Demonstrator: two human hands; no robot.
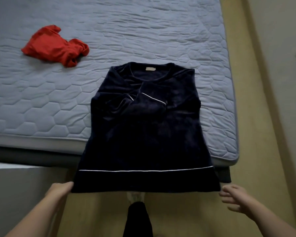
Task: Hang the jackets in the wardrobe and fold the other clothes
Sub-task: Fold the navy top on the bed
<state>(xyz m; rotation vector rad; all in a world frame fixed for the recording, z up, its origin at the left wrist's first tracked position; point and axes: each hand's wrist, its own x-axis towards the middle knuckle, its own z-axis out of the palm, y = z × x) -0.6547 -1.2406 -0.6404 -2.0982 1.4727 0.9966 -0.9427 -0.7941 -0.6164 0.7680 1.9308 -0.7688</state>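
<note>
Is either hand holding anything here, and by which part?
Left hand grips the navy top at its left hem corner; right hand is open, holding nothing.

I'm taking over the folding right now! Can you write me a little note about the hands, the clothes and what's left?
Left hand: at the left hem corner of the navy top; its fingertips are hidden by the cloth, so the grip is unclear.
Right hand: open, beside the right hem corner, holding nothing.
The navy top lies on the bed, hem hanging over the edge.
Done: sleeves folded across its chest.
Left: fold the body up, then fold the crumpled red garment farther back on the left.
</note>
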